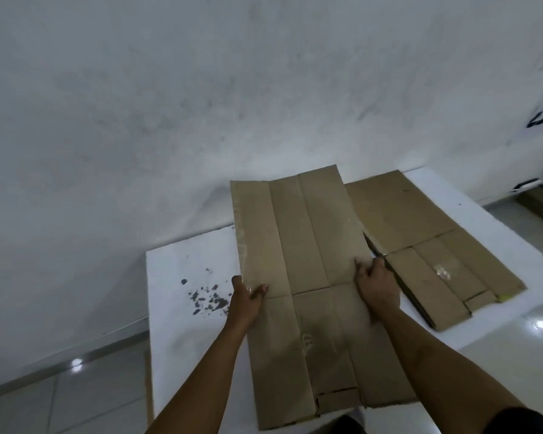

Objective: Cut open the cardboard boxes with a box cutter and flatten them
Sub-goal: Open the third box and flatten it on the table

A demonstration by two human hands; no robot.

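Observation:
A flattened brown cardboard box [298, 245] is held in front of me over the white table [182, 308], its far end raised. My left hand [246, 296] grips its left edge, thumb on top. My right hand [377, 286] grips its right edge, thumb on the cardboard. A dark thin object [372, 245], possibly the box cutter, pokes out past my right hand; I cannot tell whether that hand holds it. A second flattened box [427, 242] lies flat on the table to the right.
Dark stains or scraps [206, 297] mark the table left of my left hand. A white wall [201, 104] rises right behind the table. Glossy tiled floor [76, 399] shows at the lower left and at the right.

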